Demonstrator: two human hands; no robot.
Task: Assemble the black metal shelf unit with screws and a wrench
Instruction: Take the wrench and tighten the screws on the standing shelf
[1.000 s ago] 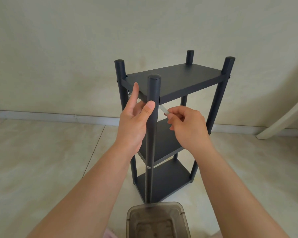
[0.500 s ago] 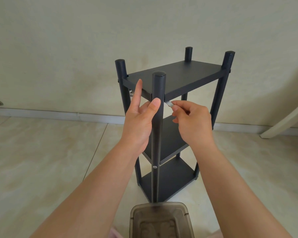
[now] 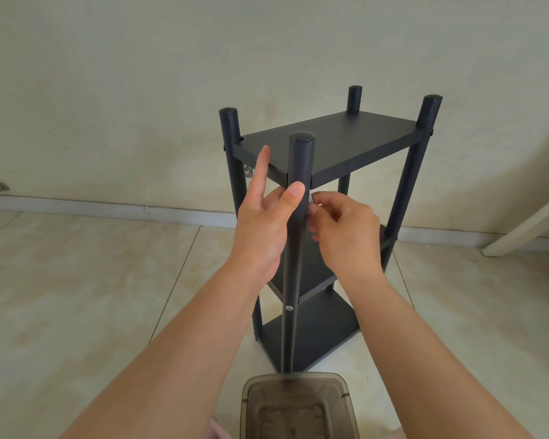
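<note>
Head view: black shelf unit (image 3: 327, 147) stands upright on the tiled floor (image 3: 76, 280) near the wall, long axis vertical, four posts pointing up, three tiers stacked; the top board's long side runs from near-left to far-right. Nearest post (image 3: 295, 248) sits dead centre, with a silver screw head (image 3: 288, 308) showing at middle-tier height. Left hand (image 3: 263, 223) is at that post just under the top board: thumb pressed on the post front, index finger straight up against the board's edge, other fingers behind the post, not visible. Right hand (image 3: 346, 229) is curled, fingertips pinching a small light-coloured item (image 3: 312, 200) right against the post's right side; too small to say whether wrench or screw. A translucent brownish plastic container (image 3: 298, 407) is at bottom centre, just in front of the post's foot; contents can't be made out.
</note>
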